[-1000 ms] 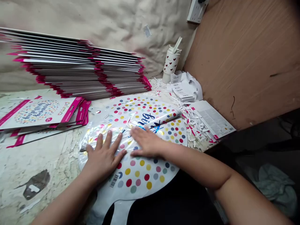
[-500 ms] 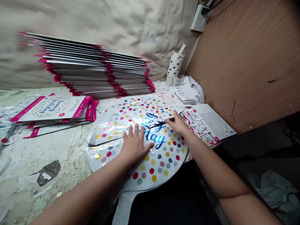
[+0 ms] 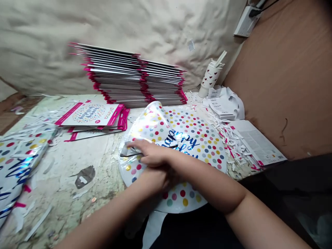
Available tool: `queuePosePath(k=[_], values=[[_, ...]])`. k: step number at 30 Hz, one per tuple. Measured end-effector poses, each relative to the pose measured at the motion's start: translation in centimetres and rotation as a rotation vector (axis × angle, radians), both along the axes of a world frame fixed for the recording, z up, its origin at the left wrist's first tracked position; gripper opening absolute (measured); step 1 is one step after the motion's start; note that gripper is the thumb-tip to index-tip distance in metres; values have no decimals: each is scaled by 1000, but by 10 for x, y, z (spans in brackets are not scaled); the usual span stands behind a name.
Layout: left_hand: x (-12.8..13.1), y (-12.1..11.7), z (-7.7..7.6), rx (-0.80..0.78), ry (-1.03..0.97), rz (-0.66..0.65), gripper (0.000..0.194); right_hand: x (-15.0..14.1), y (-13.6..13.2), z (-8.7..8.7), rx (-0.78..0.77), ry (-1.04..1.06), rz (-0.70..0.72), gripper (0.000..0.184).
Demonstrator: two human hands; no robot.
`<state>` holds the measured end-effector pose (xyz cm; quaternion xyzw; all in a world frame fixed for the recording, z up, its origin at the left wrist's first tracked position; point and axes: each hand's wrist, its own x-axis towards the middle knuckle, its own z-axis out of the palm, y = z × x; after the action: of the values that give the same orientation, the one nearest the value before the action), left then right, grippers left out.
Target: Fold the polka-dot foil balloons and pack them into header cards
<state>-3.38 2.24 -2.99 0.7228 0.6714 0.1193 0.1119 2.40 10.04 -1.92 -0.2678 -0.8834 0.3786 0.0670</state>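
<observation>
A round white foil balloon [image 3: 181, 199] with coloured dots and blue lettering lies on the worktable, its pale tail hanging over the front edge. Part of the foil curls up into a raised fold [image 3: 155, 116] at its upper left. A thin dark line [image 3: 169, 147] crosses the balloon beside my hands. My right hand [image 3: 147, 150] reaches leftward across my left, its fingertips closed on the foil near the left side, somewhat blurred. Beneath the right wrist, my left hand [image 3: 157, 176] rests against the balloon; its fingers are hidden.
A tall stack of pink-edged card packs [image 3: 124, 79] stands at the back. Several flat printed packs [image 3: 90, 116] lie left, above another dotted foil balloon [image 3: 18, 166]. A heart-patterned tumbler [image 3: 211, 77], label roll [image 3: 225, 103], paper scraps [image 3: 238, 145] and a card [image 3: 259, 141] are on the right.
My right hand has moved from the balloon's right side to its left, crossing over my left hand. The foil has curled over leftward. The view has turned left, showing another balloon.
</observation>
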Motion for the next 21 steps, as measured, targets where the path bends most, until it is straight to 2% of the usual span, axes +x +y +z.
queuePosePath(k=[2, 3, 4, 6, 7, 9, 12, 14, 16, 18, 20, 21], values=[[-35, -12, 3, 28, -4, -273, 28, 11, 8, -8, 5, 121, -98, 59], [-55, -15, 3, 89, 28, -388, 26, 15, 9, -12, 17, 139, -133, 55], [-75, -17, 3, 172, 84, -446, 27, 17, 10, -16, 43, 136, -146, 51], [-111, -12, 2, 323, 240, -424, 33, 16, 7, -22, 132, 112, -130, 44], [-125, -6, 2, 347, 307, -377, 34, 14, 5, -24, 183, 103, -121, 41], [-144, 7, 4, 319, 410, -366, 29, 8, 1, -27, 285, 73, -120, 34], [-149, 19, 18, 327, 541, -388, 26, -3, -2, -29, 427, -21, -191, 29], [-139, 18, 27, 422, 586, -344, 27, -13, -3, -31, 478, -79, -242, 27], [-123, 9, 28, 528, 527, -318, 25, -22, -4, -33, 492, -100, -266, 23], [-108, -1, 20, 522, 411, -412, 24, -27, -3, -35, 490, -96, -280, 23], [-100, -6, 4, 413, 329, -521, 28, -22, 4, -30, 485, -80, -317, 20], [-99, -6, -4, 344, 316, -521, 36, -14, 10, -24, 483, -65, -352, 19]])
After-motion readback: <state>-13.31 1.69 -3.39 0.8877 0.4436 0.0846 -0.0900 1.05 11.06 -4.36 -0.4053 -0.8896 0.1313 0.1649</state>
